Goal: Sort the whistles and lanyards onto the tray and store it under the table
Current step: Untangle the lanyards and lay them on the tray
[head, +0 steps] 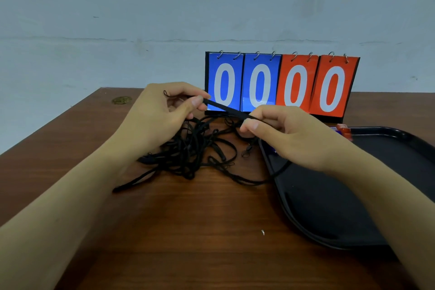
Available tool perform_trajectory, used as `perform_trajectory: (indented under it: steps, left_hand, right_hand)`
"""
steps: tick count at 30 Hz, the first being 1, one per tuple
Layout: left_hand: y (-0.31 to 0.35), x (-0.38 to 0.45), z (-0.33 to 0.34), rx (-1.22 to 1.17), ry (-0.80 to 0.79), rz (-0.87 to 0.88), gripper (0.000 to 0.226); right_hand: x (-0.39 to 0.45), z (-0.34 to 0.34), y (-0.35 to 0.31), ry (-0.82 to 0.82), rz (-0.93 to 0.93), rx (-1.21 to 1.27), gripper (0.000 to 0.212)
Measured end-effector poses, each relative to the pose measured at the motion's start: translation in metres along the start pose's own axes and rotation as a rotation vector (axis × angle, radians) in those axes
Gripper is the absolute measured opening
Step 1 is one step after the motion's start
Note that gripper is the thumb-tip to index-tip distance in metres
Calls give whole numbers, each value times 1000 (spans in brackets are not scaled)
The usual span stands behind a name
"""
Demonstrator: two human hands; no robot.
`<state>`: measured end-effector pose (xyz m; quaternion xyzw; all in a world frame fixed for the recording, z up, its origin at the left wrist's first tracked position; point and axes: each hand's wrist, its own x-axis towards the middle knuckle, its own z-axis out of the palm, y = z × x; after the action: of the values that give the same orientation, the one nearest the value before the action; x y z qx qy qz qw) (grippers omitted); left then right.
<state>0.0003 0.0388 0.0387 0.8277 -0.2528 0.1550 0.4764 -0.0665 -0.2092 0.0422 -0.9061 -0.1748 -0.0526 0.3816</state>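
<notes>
A tangled heap of black lanyards (195,150) lies in the middle of the brown table (188,231). One black lanyard strap (226,108) is stretched taut above the heap between both hands. My left hand (162,110) pinches its left end between thumb and fingers. My right hand (280,134) pinches its right end. A black tray (329,207) sits at the right, partly under my right forearm. A red whistle (344,130) and a bit of a blue one (334,129) show at the tray's far edge behind my right hand.
A flip scoreboard (282,83) with two blue and two red cards, all showing 0, stands at the back of the table against the wall. A small brass disc (121,100) is set in the table's far left corner.
</notes>
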Motion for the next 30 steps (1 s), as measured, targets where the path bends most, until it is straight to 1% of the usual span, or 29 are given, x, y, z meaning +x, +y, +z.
perform_trajectory:
  steps: [4,7,9,12,15,17,19,21,23,24,26,27,30]
  left_hand:
    - [0,1,-2,-33,38,-3,16]
    - [0,0,-1,-43,32,11,16]
    - [0,1,-1,-40,32,16,16]
    - [-2,1,-2,-35,36,5,17]
    - [-7,3,-5,-40,3,-35,17]
    - [-8,3,-4,-123,-9,-84,17]
    - [-8,4,-4,-229,-10,-129,18]
    - [-7,4,-3,-321,1,-168,18]
    - [-7,4,-3,-430,17,-221,17]
    - [-7,4,-2,-486,20,-247,17]
    - [-6,4,0,-578,14,-283,17]
    - [-5,4,1,-613,10,-293,17]
    - [-6,5,2,-672,13,-310,16]
  right_hand:
    - [3,0,8,18,21,-127,28]
    - [4,3,12,14,6,-244,39]
    - [4,5,14,29,-9,-265,47]
    - [6,4,16,64,-16,-225,38]
    - [6,4,15,119,-45,-235,31]
    - [5,4,14,157,-72,-225,23]
    - [5,5,14,171,-79,-220,28]
    - [4,5,15,175,-77,-186,21]
    - [5,5,14,201,-77,-192,29]
    - [5,5,15,206,-72,-196,29]
    - [6,5,14,201,-72,-202,20]
    - [6,5,13,201,-67,-203,19]
    - [6,6,15,198,-54,-180,26]
